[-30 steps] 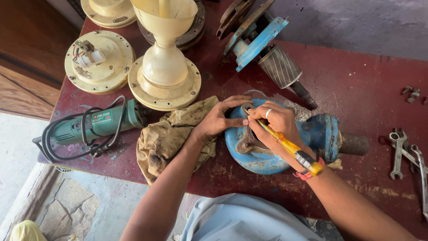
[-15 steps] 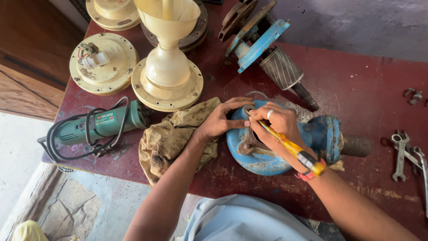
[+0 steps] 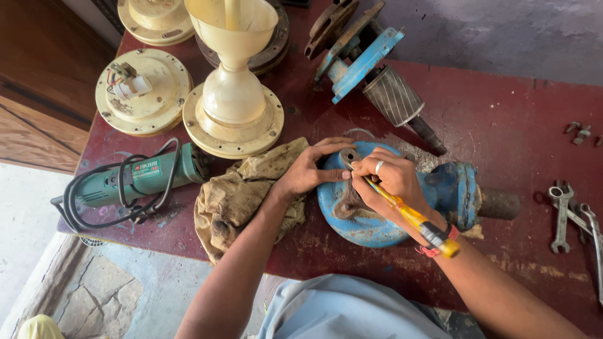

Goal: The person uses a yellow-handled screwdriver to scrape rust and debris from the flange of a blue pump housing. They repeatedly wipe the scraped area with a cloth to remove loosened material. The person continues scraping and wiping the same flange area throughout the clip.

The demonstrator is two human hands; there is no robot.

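Left hand: the left hand (image 3: 308,171) lies on the upper left edge of the blue pump housing (image 3: 377,229) at the frame's centre, fingers stretched flat and close together, thumb pointing right toward the other hand; it grips nothing, only presses on the casting.
Right hand: the right hand (image 3: 392,179) is curled around a yellow-handled screwdriver (image 3: 414,220), pinching its shaft between thumb and fingers; a ring sits on one finger and a red band on the wrist.
Screwdriver: its tip points up and left into the top of the housing, by a small metal piece (image 3: 347,154) just beside the fingertips of both hands; the handle end sticks out toward the lower right, over the wrist.
Pump housing: round, blue, rusty at its middle, lying on the dark red table (image 3: 521,125), with a dark shaft stub (image 3: 499,204) jutting to the right.
Rag: a soiled tan cloth (image 3: 242,188) lies left of the housing, under the left wrist.
Left of frame: a green angle grinder (image 3: 141,177) with its black cord coiled over it.
Upper left: cream fan motor parts (image 3: 232,107), one stacked tall, others flat discs.
Top centre: a blue bracket with a ribbed rotor (image 3: 392,95), well apart from the hands.
Right edge: spanners (image 3: 561,216) lying loose on the table.
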